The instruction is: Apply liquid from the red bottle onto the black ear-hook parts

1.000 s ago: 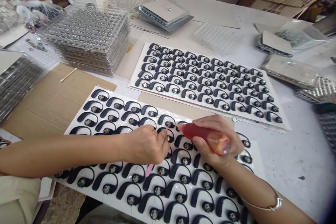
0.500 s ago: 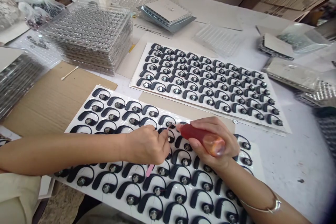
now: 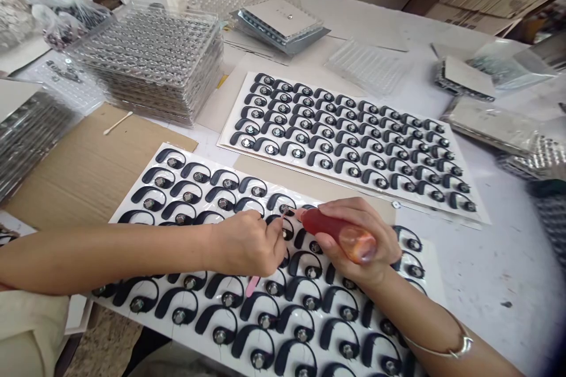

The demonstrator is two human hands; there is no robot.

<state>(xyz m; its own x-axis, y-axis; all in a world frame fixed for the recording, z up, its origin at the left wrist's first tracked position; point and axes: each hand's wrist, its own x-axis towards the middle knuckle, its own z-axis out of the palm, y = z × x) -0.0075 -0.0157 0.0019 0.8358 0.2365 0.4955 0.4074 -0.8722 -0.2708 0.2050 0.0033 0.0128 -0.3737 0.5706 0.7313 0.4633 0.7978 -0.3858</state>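
My right hand point(image 3: 360, 238) is closed round a small red squeeze bottle point(image 3: 338, 233), its tip pointing left at a black ear-hook part point(image 3: 283, 207) on the near white sheet point(image 3: 132, 212). My left hand point(image 3: 250, 242) is closed in a pinch on a thin pink stick point(image 3: 252, 285), whose upper end rests near the same part. Both hands lie over the rows of black ear-hook parts with round metal centres.
A second white sheet point(image 3: 232, 123) of ear-hook parts lies behind. Stacked clear blister trays point(image 3: 150, 56) stand at the back left, more trays point(image 3: 26, 129) at the left edge. Brown cardboard point(image 3: 88, 165) with a cotton swab point(image 3: 117, 122) lies left. Wrapped tray packs point(image 3: 490, 121) sit at right.
The bottle's rear end has dropped slightly and the view has shifted a little; both hands stay at the same ear-hook part.
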